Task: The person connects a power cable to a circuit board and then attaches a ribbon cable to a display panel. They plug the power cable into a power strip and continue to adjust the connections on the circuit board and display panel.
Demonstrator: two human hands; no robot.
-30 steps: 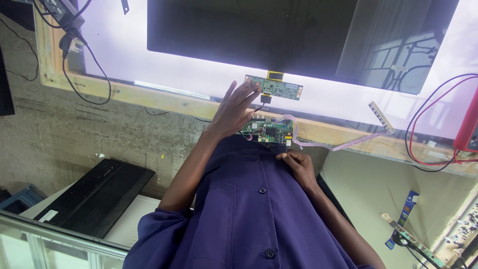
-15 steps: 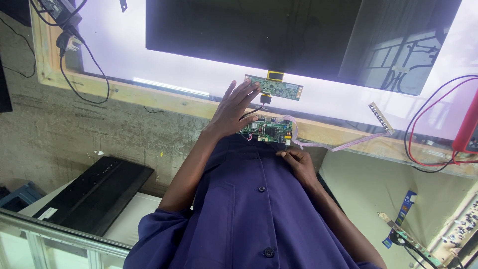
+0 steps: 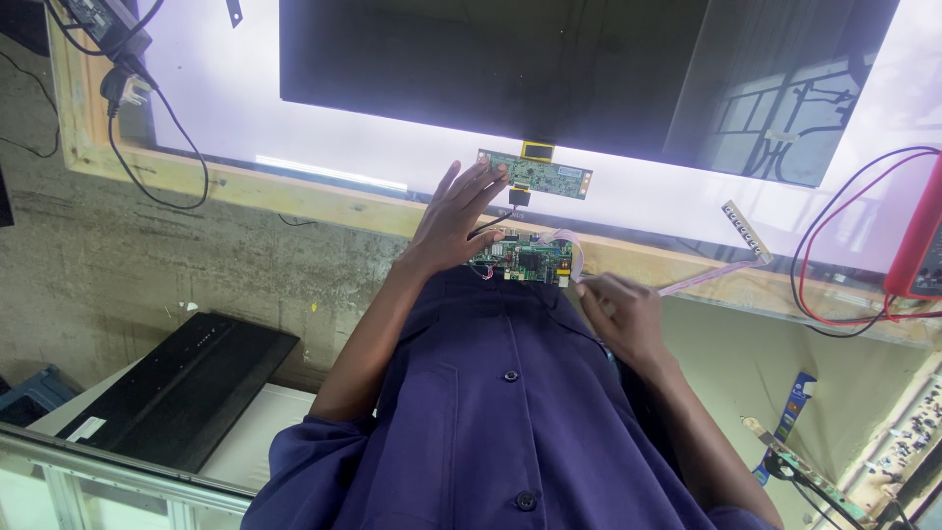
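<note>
My left hand [image 3: 453,224] lies with fingers spread on the left end of a small green circuit board [image 3: 530,260], which sits on the wooden edge of the bench. A second, narrow green board [image 3: 549,175] lies just beyond it on the lit white panel [image 3: 226,88], joined to a dark screen panel [image 3: 491,69] by a short flat cable. My right hand [image 3: 620,316] is curled to the right of the small board. Its fingertips pinch the end of a pale flat ribbon cable [image 3: 702,283] that runs off to the right.
A red meter [image 3: 920,240] with red and black leads [image 3: 834,294] sits at the right. A plug and black cable [image 3: 128,98] lie at the left. A black slab [image 3: 172,388] rests on the floor below. A narrow connector strip [image 3: 746,231] lies near the ribbon.
My right hand has shifted slightly to the right along the ribbon cable. My left hand stays spread on the small board.
</note>
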